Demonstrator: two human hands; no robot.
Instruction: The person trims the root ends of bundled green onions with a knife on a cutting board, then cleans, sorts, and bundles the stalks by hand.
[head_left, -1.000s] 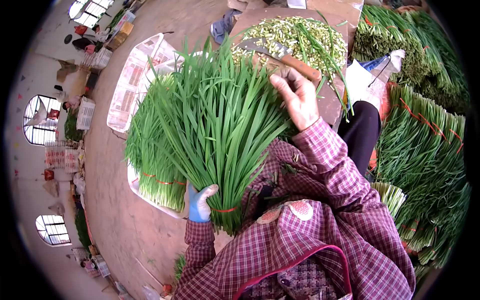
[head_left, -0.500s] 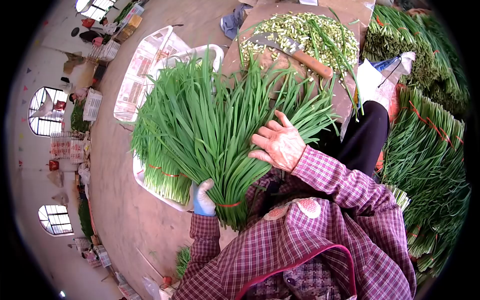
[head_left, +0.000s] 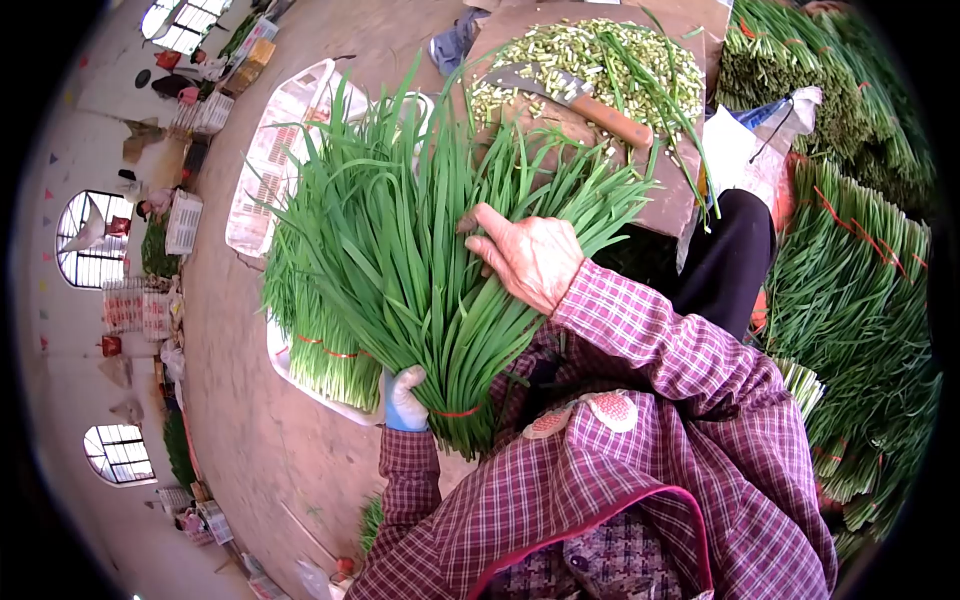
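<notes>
My left hand (head_left: 403,400), in a pale glove with a blue cuff, grips a large bunch of garlic chives (head_left: 400,270) low down, close to the red band (head_left: 458,412) around its stems. The long green leaves fan upward, away from my body. Bare, my right hand (head_left: 530,258) reaches into the middle of the leaves with its fingers bent and closed on some of them; part of the fingertips is hidden. Under the leaves at the left, another banded bunch (head_left: 335,370) lies in a white crate (head_left: 283,362).
A knife with a wooden handle (head_left: 612,122) rests among chopped stem pieces (head_left: 655,70) on a brown board (head_left: 500,45). Banded chive bunches (head_left: 850,300) are piled at the right. An empty-looking white crate (head_left: 262,185) stands at the left. My dark-trousered knee (head_left: 735,240) is beside the board.
My right hand has moved left and up into the leaves, its raised fingers now bent down and closed among them. My left hand keeps its grip on the bunch. The view has shifted slightly.
</notes>
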